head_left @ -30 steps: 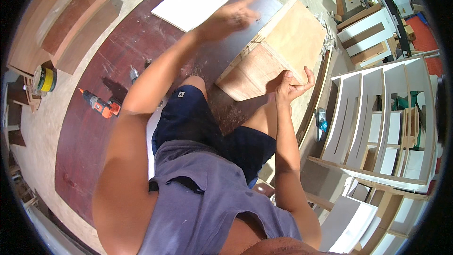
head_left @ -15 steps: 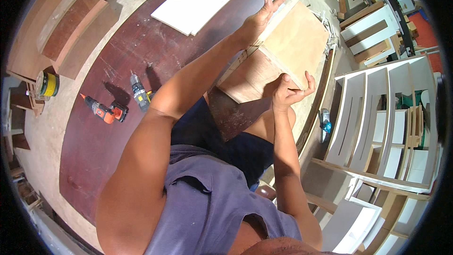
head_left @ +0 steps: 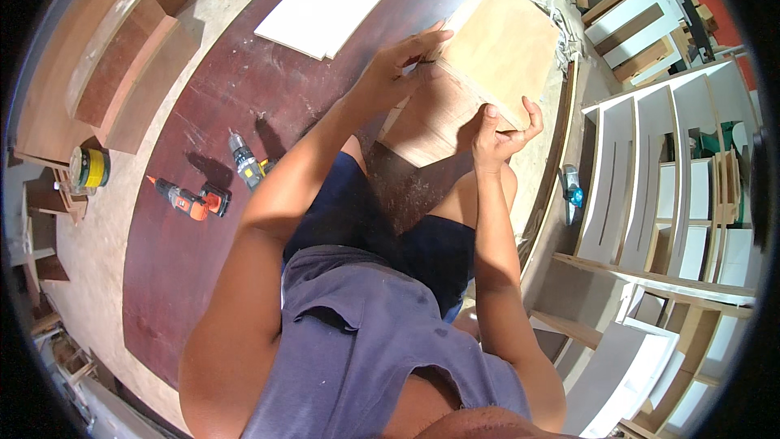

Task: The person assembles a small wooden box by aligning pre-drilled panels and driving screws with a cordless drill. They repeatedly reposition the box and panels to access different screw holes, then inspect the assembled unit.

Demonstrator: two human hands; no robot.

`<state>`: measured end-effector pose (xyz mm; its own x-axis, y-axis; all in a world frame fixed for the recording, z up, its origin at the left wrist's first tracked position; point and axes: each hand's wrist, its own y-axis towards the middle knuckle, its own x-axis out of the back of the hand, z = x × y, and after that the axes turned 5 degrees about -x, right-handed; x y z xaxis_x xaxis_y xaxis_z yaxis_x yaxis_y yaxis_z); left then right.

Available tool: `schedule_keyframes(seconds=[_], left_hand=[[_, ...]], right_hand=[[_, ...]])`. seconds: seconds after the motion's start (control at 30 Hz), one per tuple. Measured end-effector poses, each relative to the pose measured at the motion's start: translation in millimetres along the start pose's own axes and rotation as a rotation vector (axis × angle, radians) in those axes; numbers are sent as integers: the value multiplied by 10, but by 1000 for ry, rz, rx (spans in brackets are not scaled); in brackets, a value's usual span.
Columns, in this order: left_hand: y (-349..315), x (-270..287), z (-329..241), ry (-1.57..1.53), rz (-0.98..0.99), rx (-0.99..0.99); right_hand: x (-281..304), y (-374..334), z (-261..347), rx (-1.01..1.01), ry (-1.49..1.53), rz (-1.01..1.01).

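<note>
A plywood box (head_left: 508, 41) stands tilted between my knees, its pale top panel facing up and its grainier side (head_left: 431, 118) toward me. At the box's left edge is my left hand (head_left: 398, 61), fingers bent and closed against the corner where top and side meet. My right hand (head_left: 504, 140) grips the near right corner, thumb on one side and curled fingers on the other. The box's underside and far side are hidden.
Beneath me lies a dark red board (head_left: 195, 252). On it are an orange cordless drill (head_left: 191, 199), a grey-yellow drill (head_left: 244, 161) and white panels (head_left: 333, 4). A tape roll (head_left: 89, 167) sits at left; a white shelf unit (head_left: 650, 187) stands at right.
My left hand has slid down and back along the box's left edge, its fingers bending in from a spread pose. The box has tipped slightly; my right hand keeps its corner.
</note>
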<state>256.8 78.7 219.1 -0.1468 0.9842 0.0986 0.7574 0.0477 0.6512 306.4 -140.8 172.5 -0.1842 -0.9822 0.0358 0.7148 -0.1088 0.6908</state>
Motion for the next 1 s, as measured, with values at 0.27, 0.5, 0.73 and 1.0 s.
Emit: schedule_keyframes(seconds=[0.27,0.5,0.73,1.0], left_hand=[[34,4,91,32,-79,-104],[64,60,135,65,-24,-54],[137,62,94,155,22,-114],[145,-7,7,322,-13,-23]], right_hand=[[-35,-31,10,-30,26,-4],[-18,-17,9,112,-81,-52],[-47,4,78,142,-87,-69],[-13,10,121,128,-147,-67]])
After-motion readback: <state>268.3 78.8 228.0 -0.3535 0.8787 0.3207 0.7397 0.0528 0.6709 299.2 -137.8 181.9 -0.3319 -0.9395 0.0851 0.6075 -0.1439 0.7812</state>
